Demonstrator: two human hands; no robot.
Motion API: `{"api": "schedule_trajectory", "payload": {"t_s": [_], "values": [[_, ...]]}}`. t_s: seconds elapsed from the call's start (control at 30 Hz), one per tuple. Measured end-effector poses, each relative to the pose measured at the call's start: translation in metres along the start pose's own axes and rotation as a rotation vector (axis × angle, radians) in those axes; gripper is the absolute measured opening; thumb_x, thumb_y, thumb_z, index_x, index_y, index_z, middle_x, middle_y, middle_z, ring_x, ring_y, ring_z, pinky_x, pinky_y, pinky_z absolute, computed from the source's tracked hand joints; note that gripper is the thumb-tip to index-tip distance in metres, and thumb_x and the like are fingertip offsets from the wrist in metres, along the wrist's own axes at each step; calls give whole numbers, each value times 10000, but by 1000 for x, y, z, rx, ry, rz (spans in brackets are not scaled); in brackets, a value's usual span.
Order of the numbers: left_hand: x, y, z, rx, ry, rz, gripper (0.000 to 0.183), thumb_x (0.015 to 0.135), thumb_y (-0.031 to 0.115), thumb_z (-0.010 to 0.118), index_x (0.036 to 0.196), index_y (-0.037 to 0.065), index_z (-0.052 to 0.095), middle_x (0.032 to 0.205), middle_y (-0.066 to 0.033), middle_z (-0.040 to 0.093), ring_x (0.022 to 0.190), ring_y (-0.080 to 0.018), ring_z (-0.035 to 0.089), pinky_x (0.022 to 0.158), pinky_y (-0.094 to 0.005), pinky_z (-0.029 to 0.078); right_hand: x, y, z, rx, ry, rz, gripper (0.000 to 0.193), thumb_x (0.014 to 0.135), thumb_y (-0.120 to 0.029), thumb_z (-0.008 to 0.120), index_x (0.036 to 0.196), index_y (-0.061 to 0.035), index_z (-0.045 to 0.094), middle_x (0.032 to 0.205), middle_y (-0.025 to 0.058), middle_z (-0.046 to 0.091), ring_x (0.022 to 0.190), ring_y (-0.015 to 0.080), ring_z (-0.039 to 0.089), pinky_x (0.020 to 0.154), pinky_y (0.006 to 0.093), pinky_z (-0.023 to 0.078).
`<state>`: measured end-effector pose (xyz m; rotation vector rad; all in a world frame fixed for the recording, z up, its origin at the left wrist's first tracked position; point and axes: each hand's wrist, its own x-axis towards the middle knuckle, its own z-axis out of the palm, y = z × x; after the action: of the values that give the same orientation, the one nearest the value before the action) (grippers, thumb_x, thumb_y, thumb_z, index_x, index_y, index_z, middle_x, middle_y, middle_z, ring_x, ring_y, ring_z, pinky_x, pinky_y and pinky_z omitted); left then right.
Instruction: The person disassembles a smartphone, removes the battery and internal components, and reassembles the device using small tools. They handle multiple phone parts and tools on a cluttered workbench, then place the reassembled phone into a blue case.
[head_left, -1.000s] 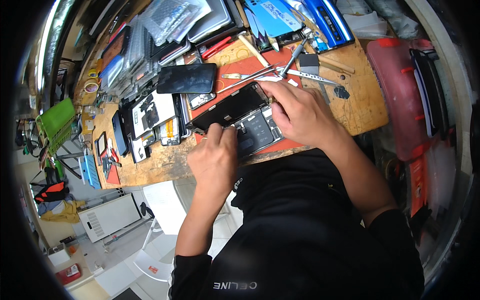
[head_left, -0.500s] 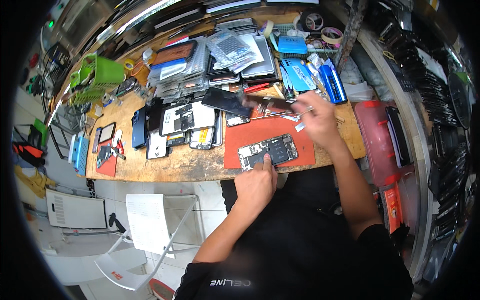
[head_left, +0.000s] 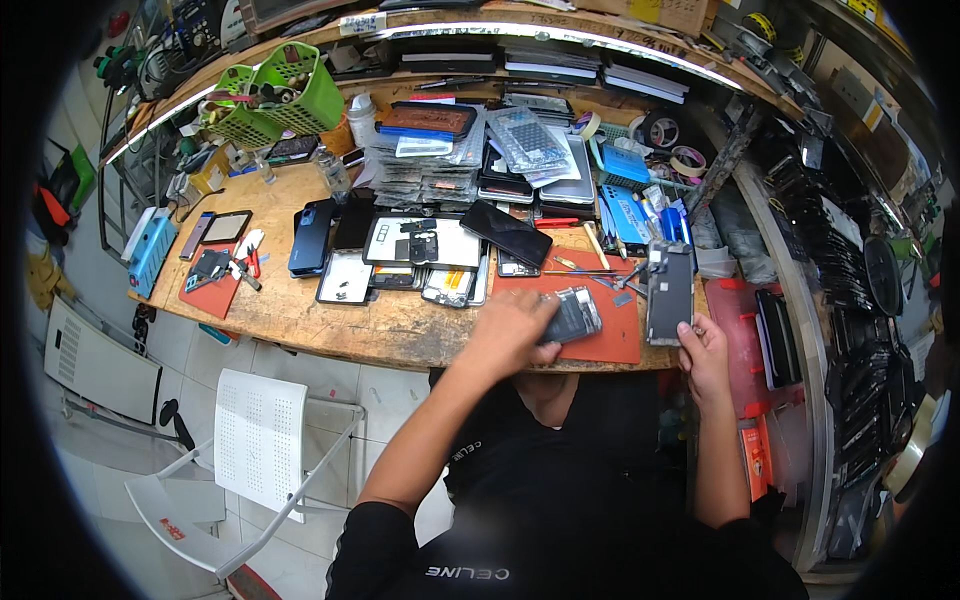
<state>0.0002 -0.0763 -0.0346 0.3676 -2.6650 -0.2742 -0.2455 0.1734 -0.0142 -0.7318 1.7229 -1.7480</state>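
Note:
My left hand (head_left: pixel 508 332) is closed around the left end of an opened phone (head_left: pixel 573 318), its fingers over the top and its thumb at the near edge. The phone's dark inside shows, and my hand covers its left part. It is over an orange-red mat (head_left: pixel 618 345) at the bench's front edge. To the right, my right hand (head_left: pixel 706 360) grips the lower end of a phone screen (head_left: pixel 668 300), thumb on its face. That panel is held lengthwise away from me, its dark grey inner side showing, beside the mat's right edge.
Behind the mat lie a black phone (head_left: pixel 506 235), a thin screwdriver (head_left: pixel 590 272) and a blue phone back (head_left: pixel 625 213). Stacked bagged parts (head_left: pixel 425 175) stand farther back. A green basket (head_left: pixel 300 90) is at the far left, a white chair (head_left: pixel 262 435) below the bench.
My right hand has come down and now holds the phone screen. My left hand has gone from a fingertip on the opened phone to gripping its left end. The view has shifted.

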Motion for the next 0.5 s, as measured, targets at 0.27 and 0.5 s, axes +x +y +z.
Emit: {"api": "schedule_trajectory", "payload": {"t_s": [0.27,0.5], "values": [[69,-102,-30,165,73,-90,578,775,315,903,1275,76,740,1136,-135,732,1114,-334,694,985,-461,529,33,22,25,-468,-441,156,270,1044,-133,753,1270,8,710,906,45,737,702,160,655,645,354,519],[62,-87,-29,165,128,-169,549,812,185,893,1323,37,753,1427,-165,699,1323,-378,635,1155,-509,458,53,-45,40,-1063,-157,-111,190,1080,-132,675,1222,-7,694,1049,192,777,933,296,794,786,420,590]]}}
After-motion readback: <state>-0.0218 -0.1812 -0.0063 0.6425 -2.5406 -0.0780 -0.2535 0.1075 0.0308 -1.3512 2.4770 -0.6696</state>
